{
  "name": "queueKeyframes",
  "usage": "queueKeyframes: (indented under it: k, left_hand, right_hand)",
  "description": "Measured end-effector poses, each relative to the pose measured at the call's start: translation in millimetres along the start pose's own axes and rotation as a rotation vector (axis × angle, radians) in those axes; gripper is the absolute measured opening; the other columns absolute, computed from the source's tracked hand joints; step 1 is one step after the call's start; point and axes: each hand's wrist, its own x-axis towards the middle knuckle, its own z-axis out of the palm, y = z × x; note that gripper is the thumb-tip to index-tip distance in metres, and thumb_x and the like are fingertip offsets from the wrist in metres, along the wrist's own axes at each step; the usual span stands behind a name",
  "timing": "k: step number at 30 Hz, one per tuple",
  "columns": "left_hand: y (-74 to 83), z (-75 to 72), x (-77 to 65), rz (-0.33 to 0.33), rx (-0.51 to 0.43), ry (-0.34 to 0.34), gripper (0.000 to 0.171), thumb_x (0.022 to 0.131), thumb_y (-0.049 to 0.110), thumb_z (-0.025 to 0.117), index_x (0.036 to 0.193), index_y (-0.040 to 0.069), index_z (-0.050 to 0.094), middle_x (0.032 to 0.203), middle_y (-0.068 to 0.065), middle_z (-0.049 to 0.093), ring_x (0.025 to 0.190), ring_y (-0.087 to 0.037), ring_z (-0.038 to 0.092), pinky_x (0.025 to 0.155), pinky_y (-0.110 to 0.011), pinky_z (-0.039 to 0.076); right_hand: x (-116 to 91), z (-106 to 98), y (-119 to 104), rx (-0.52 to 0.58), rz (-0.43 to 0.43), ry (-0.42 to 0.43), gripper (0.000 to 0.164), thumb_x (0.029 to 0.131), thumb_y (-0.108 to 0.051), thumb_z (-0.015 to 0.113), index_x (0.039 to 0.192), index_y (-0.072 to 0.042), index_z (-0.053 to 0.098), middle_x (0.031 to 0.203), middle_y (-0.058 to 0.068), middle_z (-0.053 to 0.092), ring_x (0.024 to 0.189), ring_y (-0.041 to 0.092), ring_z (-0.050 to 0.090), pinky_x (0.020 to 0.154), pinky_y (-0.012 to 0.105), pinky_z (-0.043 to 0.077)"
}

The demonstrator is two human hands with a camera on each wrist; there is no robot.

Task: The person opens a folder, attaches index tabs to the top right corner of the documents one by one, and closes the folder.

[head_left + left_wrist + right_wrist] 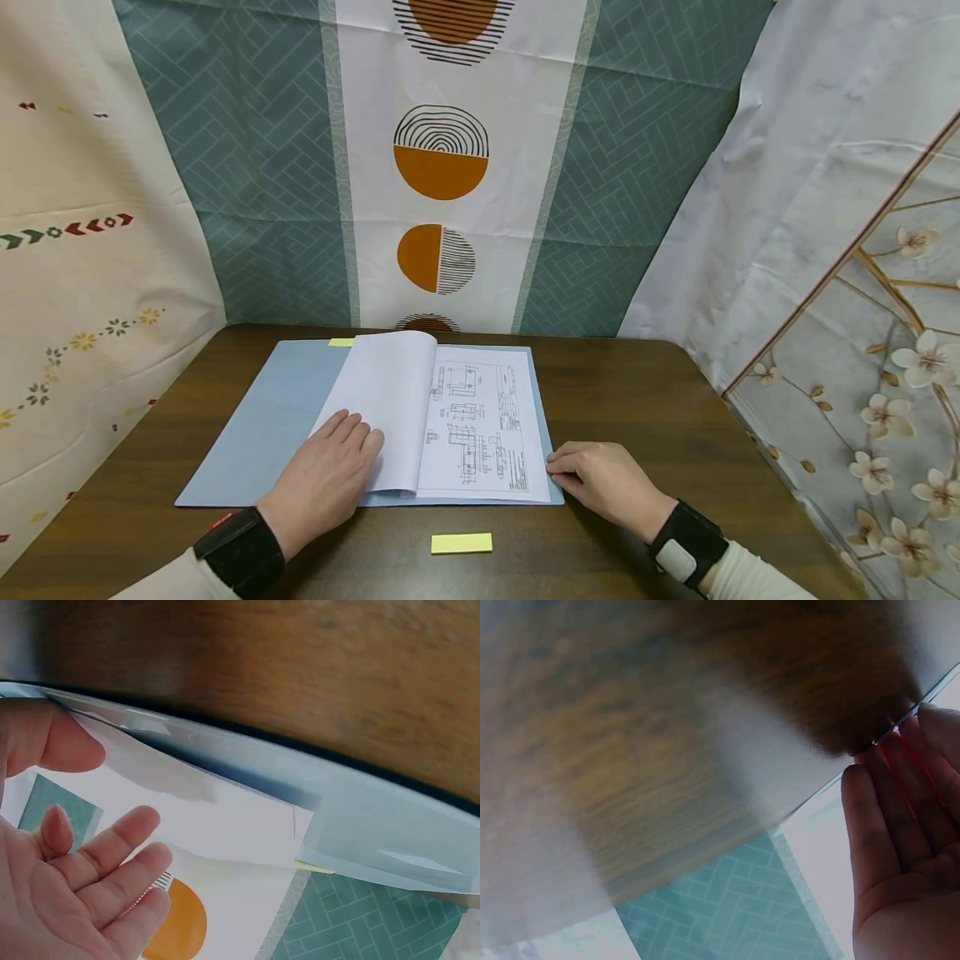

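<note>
A light blue folder (300,375) lies spread on the table, holding white sheets. The right-hand sheet (480,425) carries technical drawings; a blank-looking sheet (386,400) is turned over to the left, its bend rising near the middle. My left hand (333,471) rests on the lower part of this turned sheet, palm down. In the left wrist view its fingers (127,870) are spread loosely and pinch nothing. At the folder's right edge, my right hand (603,482) touches the border with its fingertips. The right wrist view shows these fingers (874,832) fairly straight against the edge.
A yellow sticky strip (461,543) lies on the brown table (622,392) in front of the folder. Another yellow tab (341,342) shows at the folder's top edge. Something small and red (222,520) peeks out by my left wrist. Patterned cloths (660,167) hang around the table.
</note>
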Motion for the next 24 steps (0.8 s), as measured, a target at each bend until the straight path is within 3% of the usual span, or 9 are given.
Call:
queueKeyframes:
  k: [2, 4, 8, 13, 18, 24]
  left_hand:
    - [0.8, -0.6, 0.5, 0.007, -0.011, -0.015, 0.04, 0.081, 0.025, 0.075, 0.109, 0.007, 0.053, 0.111, -0.016, 0.061, 0.113, -0.034, 0.058, 0.106, -0.053, 0.035]
    - [1.9, -1.0, 0.7, 0.028, -0.041, -0.046, 0.05, 0.084, 0.022, 0.074, 0.128, 0.009, 0.055, 0.131, -0.014, 0.058, 0.123, -0.034, 0.053, 0.107, -0.051, 0.035]
    - [4.5, -2.2, 2.0, 0.111, -0.128, -0.093, 0.071, 0.091, 0.013, 0.068, 0.155, 0.027, 0.04, 0.16, -0.006, 0.033, 0.143, -0.032, 0.034, 0.108, -0.047, 0.036]
    - [6.7, -2.2, 4.3, 0.15, -0.175, -0.124, 0.075, 0.091, 0.011, 0.068, 0.156, 0.031, 0.038, 0.161, -0.005, 0.03, 0.144, -0.031, 0.034, 0.104, -0.044, 0.04]
    - [7.8, 2.1, 5.2, 0.112, -0.204, -0.166, 0.074, 0.091, 0.011, 0.067, 0.157, 0.029, 0.037, 0.161, -0.004, 0.032, 0.139, -0.03, 0.042, 0.098, -0.043, 0.046]
    - [10.2, 4.1, 6.4, 0.055, -0.198, -0.148, 0.072, 0.091, 0.012, 0.068, 0.156, 0.023, 0.039, 0.157, -0.005, 0.038, 0.129, -0.025, 0.053, 0.094, -0.039, 0.049]
  right_hand:
    - [0.0, 0.0, -0.1, -0.002, 0.002, -0.001, 0.019, 0.084, -0.021, 0.079, 0.103, -0.02, 0.08, 0.104, -0.011, 0.071, 0.094, 0.005, 0.067, 0.08, 0.026, 0.053]
    - [0.0, -0.1, -0.2, -0.005, 0.003, -0.001, 0.019, 0.084, -0.021, 0.079, 0.103, -0.02, 0.08, 0.104, -0.011, 0.071, 0.094, 0.005, 0.067, 0.081, 0.026, 0.053]
    - [-0.5, 0.1, -0.3, -0.004, 0.005, -0.001, 0.019, 0.084, -0.021, 0.078, 0.103, -0.021, 0.08, 0.104, -0.011, 0.071, 0.094, 0.004, 0.067, 0.08, 0.026, 0.053]
    - [-0.9, 1.0, -0.2, 0.0, 0.003, 0.003, 0.019, 0.084, -0.021, 0.078, 0.103, -0.02, 0.08, 0.104, -0.011, 0.071, 0.094, 0.004, 0.067, 0.08, 0.025, 0.053]
    - [-0.8, 1.7, 0.2, -0.005, 0.007, 0.0, 0.019, 0.084, -0.021, 0.078, 0.103, -0.021, 0.08, 0.104, -0.011, 0.071, 0.094, 0.004, 0.067, 0.08, 0.026, 0.053]
    - [-0.6, 1.4, 0.8, 0.001, 0.012, -0.007, 0.019, 0.084, -0.023, 0.078, 0.104, -0.021, 0.08, 0.105, -0.012, 0.07, 0.094, 0.005, 0.067, 0.08, 0.027, 0.053]
